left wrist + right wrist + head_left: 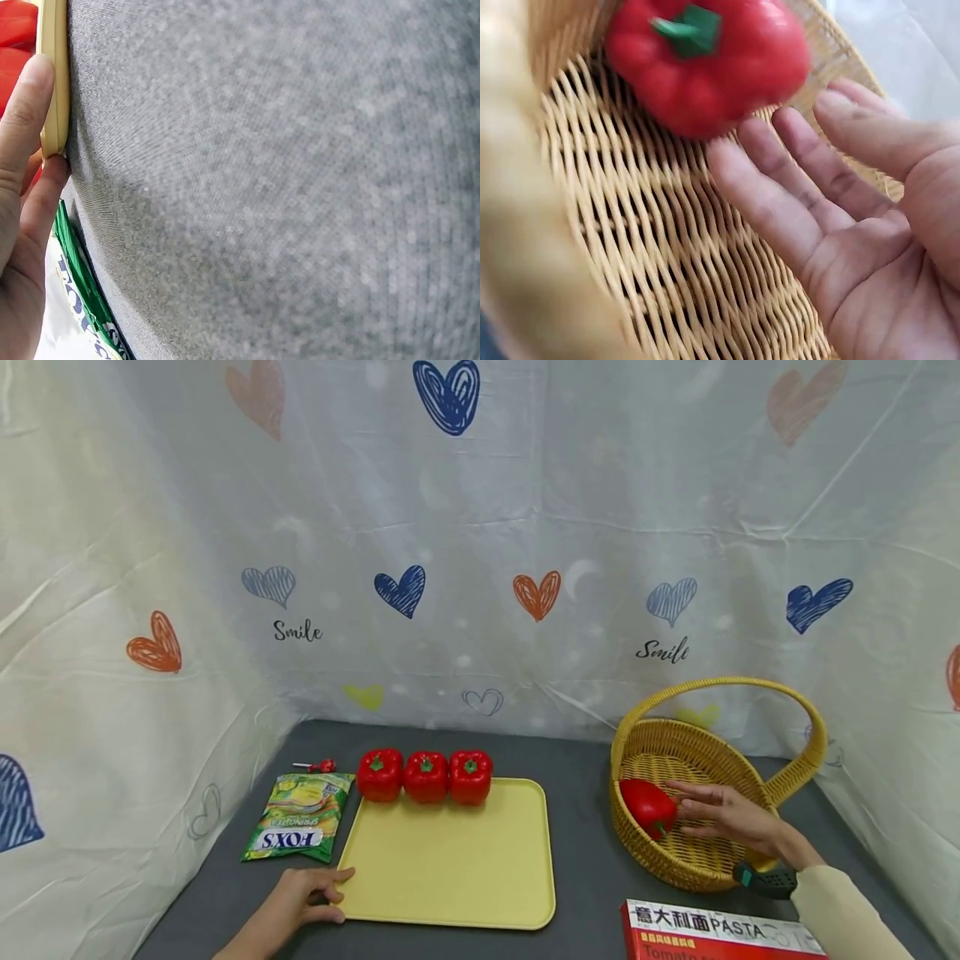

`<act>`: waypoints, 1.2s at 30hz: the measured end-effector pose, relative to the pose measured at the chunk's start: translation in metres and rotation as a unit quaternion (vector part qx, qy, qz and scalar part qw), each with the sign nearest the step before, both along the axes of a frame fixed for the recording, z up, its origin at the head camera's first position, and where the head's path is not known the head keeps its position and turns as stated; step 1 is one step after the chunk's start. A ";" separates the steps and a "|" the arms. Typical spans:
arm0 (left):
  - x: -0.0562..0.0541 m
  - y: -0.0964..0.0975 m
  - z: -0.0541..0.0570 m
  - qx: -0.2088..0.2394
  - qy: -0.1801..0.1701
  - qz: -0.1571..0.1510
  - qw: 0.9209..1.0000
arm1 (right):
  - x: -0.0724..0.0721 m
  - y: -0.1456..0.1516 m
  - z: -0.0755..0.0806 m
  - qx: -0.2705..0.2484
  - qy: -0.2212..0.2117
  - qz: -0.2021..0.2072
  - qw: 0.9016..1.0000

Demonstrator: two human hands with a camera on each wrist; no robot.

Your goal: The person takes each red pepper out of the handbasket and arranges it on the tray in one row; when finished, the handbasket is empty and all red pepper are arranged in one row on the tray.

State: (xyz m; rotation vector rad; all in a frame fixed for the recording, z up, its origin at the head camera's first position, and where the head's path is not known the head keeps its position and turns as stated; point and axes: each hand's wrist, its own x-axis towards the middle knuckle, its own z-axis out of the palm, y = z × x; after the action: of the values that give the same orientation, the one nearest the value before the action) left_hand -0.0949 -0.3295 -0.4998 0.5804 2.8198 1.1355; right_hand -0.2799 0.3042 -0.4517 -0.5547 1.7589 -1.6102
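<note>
In the head view, my left hand [303,900] holds the near left corner of a yellow tray [450,881], its thumb and a finger at the rim. The left wrist view shows these fingertips against the tray's pale edge [56,97]. Three red bell peppers [426,777] stand in a row at the tray's far left. My right hand [723,814] reaches into a yellow wicker basket [693,877] with its fingers spread. Beside those fingertips lies another red bell pepper [647,806], tilted against the basket's left wall. Seen from the right wrist, this bell pepper [705,67] has a green stem.
A green Fox's packet [303,817] lies left of the tray, with a small red thing with a white stick [322,766] behind it. A red and white pasta box [712,935] is in front of the basket. The basket's handle [720,683] arches upward. A heart-print curtain hangs behind.
</note>
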 end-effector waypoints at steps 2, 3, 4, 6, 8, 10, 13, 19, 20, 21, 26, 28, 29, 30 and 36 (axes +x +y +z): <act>0.000 0.000 0.000 -0.002 -0.008 0.005 1.000 | 0.002 -0.003 0.000 0.021 -0.001 -0.006 1.000; 0.000 0.000 0.000 -0.002 -0.012 0.006 1.000 | 0.002 -0.005 0.001 0.027 -0.006 -0.006 1.000; 0.000 0.000 0.000 -0.001 -0.012 0.006 1.000 | 0.003 -0.007 0.001 0.031 -0.010 -0.004 0.999; 0.000 0.001 0.000 0.000 -0.011 0.004 1.000 | 0.004 -0.009 0.002 0.038 -0.024 -0.006 0.999; 0.000 0.001 0.000 0.003 -0.009 0.001 1.000 | 0.004 -0.010 0.003 0.041 -0.037 -0.007 0.998; -0.001 0.001 0.000 0.004 -0.003 -0.001 1.000 | 0.004 -0.011 0.003 0.048 -0.042 -0.008 0.998; -0.001 0.001 0.001 0.000 0.005 0.000 1.000 | 0.004 -0.013 0.005 0.062 -0.038 -0.011 0.997; 0.000 0.001 0.001 -0.003 0.002 0.004 1.000 | 0.000 -0.023 0.013 0.126 0.019 -0.040 0.991; 0.000 0.001 0.001 -0.002 0.000 0.005 1.000 | -0.001 -0.025 0.016 0.140 0.037 -0.044 0.988; 0.000 0.001 0.001 -0.001 -0.001 0.006 1.000 | -0.001 -0.027 0.018 0.152 0.055 -0.049 0.986; 0.001 0.001 0.001 0.004 -0.009 0.008 1.000 | -0.001 -0.035 0.024 0.165 0.116 -0.073 0.977; 0.001 0.002 0.002 0.003 -0.010 0.008 1.000 | -0.001 -0.035 0.024 0.146 0.116 -0.073 0.980; 0.001 0.002 0.002 0.002 -0.009 0.008 1.000 | -0.001 -0.034 0.024 0.137 0.115 -0.071 0.981; 0.001 0.002 0.002 0.002 -0.009 0.007 1.000 | -0.001 -0.034 0.023 0.128 0.117 -0.066 0.983; 0.001 0.001 0.002 0.003 -0.010 0.007 1.000 | 0.000 -0.033 0.022 0.118 0.126 -0.046 0.984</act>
State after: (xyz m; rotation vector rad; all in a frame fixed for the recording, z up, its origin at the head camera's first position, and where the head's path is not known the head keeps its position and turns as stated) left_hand -0.0935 -0.3287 -0.4981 0.5462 2.8094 1.1450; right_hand -0.2797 0.2708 -0.4300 -0.5910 2.1568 -1.4107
